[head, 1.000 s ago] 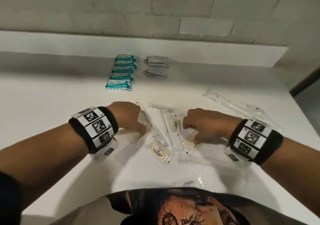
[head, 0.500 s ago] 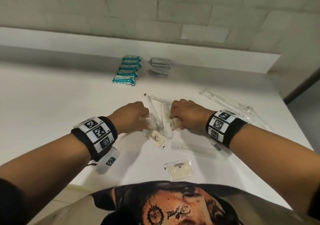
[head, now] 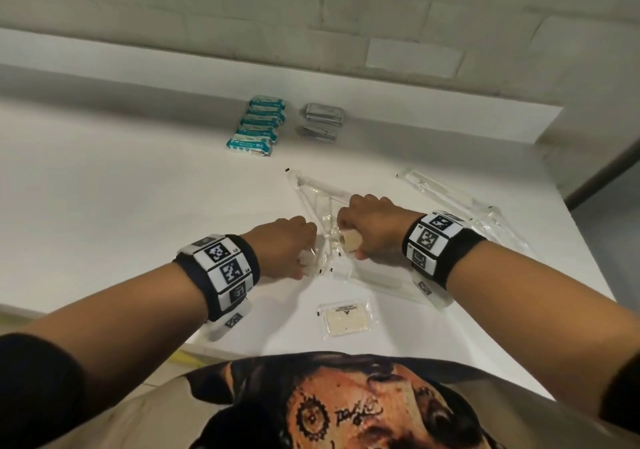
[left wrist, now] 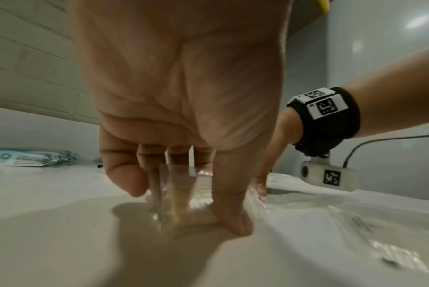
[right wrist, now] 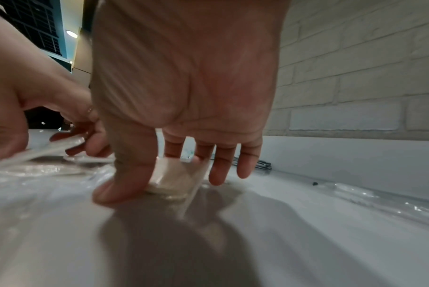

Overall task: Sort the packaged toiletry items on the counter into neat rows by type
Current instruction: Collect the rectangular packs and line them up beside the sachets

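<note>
My left hand (head: 304, 258) pinches a small clear packet (left wrist: 181, 203) with a pale pad inside, thumb and fingers around it just above the white counter (head: 121, 213). My right hand (head: 349, 241) pinches a similar cream pad packet (right wrist: 176, 180) close beside it. Under and beyond both hands lie long clear-wrapped stick items (head: 322, 192). One more cream pad packet (head: 346, 319) lies flat near the counter's front edge.
At the back, teal-and-white packs (head: 259, 126) form a row, with grey sachets (head: 323, 121) beside them. More long clear-wrapped items (head: 450, 196) lie at the right, near the counter's right edge. A low white ledge and a brick wall stand behind.
Both hands have moved away from me and closer together, each lifting a pad packet out of the pile. One pad packet now lies alone near the front edge.
</note>
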Demonstrator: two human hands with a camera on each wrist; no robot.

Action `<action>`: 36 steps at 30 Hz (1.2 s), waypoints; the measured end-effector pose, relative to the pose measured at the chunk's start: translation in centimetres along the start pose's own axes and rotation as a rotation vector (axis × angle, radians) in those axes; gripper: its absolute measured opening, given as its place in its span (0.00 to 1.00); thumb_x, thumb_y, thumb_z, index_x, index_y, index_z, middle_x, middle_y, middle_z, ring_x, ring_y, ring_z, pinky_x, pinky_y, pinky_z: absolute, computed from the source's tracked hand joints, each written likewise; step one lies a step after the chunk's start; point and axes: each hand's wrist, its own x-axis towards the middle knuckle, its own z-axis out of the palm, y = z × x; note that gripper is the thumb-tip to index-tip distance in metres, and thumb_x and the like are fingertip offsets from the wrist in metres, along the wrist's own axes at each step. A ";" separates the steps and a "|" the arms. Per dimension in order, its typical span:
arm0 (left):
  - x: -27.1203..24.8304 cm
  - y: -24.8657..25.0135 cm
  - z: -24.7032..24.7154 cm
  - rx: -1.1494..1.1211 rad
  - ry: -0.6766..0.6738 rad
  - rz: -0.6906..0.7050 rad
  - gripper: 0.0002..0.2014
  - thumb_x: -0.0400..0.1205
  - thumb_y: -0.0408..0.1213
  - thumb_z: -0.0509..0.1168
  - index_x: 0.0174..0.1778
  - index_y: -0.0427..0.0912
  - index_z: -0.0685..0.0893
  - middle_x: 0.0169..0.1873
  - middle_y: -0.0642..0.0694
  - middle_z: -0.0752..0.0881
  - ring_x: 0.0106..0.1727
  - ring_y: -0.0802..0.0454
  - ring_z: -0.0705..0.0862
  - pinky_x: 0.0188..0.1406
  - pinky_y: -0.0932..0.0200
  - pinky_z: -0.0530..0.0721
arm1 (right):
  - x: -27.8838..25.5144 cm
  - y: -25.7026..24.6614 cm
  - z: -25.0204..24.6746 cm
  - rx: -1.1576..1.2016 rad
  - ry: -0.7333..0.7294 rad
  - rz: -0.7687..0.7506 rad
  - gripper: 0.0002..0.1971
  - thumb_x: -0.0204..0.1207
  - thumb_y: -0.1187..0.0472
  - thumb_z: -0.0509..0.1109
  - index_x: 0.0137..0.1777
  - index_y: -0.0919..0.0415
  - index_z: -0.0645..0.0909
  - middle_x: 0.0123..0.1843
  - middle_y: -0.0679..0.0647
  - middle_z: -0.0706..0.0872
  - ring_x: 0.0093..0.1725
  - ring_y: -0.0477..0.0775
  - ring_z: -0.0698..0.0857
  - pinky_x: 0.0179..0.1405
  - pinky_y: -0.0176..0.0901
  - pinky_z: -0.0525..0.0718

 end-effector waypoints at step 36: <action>-0.1 5.2 -4.5 -1.811 0.405 0.059 0.31 0.81 0.62 0.53 0.67 0.41 0.81 0.63 0.41 0.85 0.68 0.40 0.81 0.67 0.38 0.79 | -8.0 -1.2 -6.1 1.427 0.547 0.046 0.16 0.67 0.63 0.81 0.46 0.56 0.76 0.42 0.53 0.86 0.35 0.49 0.85 0.33 0.42 0.80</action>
